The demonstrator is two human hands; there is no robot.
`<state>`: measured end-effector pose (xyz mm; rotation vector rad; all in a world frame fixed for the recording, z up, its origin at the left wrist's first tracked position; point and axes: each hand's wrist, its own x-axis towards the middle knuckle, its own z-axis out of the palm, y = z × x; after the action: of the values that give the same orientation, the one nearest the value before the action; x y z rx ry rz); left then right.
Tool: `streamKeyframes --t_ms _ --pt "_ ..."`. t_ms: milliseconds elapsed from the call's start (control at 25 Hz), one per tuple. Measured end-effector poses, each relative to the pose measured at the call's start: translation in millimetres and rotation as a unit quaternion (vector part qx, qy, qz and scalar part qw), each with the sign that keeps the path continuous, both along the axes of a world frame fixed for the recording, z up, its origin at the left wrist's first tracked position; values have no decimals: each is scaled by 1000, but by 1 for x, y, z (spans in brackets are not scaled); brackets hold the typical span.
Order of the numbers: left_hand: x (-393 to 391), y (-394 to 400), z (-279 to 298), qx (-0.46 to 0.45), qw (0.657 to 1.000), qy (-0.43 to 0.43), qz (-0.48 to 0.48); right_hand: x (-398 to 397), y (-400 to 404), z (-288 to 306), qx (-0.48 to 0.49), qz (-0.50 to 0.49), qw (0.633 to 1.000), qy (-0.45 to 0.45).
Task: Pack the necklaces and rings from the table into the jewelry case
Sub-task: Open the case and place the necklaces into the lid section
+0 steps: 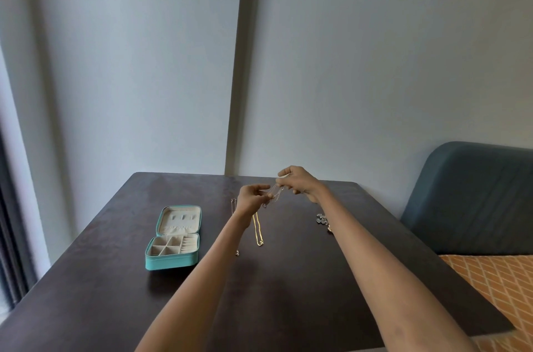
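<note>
left hand [250,198]: grip pinched on thin silver necklace [274,193], held up over the dark surface [288,279] | right hand [297,181]: grip pinched on its other end | gold necklace [257,229]: flat on surface under the hands | rings [322,219]: small pile by right arm | teal jewelry case [173,239]: open, left of the hands

Soft, dim daylight enters from nine o'clock, leaving a faint sheen on the dark table [121,288]. Wide-angle bending curves the edges; fine details look soft.
</note>
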<state>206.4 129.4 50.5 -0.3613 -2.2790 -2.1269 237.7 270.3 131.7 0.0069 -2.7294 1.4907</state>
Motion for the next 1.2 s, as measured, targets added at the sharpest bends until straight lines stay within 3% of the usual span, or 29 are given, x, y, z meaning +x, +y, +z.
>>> streamKeyframes --t_ms 320,680,1080,1200 --pt "4 -7 -6 44 999 -1 -5 -2 -3 -7 -135 41 990 4" --pt "7 -49 29 22 997 53 -43 -5 -34 -11 -152 74 985 31" --pt "0 -97 29 -87 988 117 -57 -6 -74 -16 -126 130 983 25" --pt "-1 -100 27 -100 987 122 -15 -7 -77 -20 -121 126 984 33"
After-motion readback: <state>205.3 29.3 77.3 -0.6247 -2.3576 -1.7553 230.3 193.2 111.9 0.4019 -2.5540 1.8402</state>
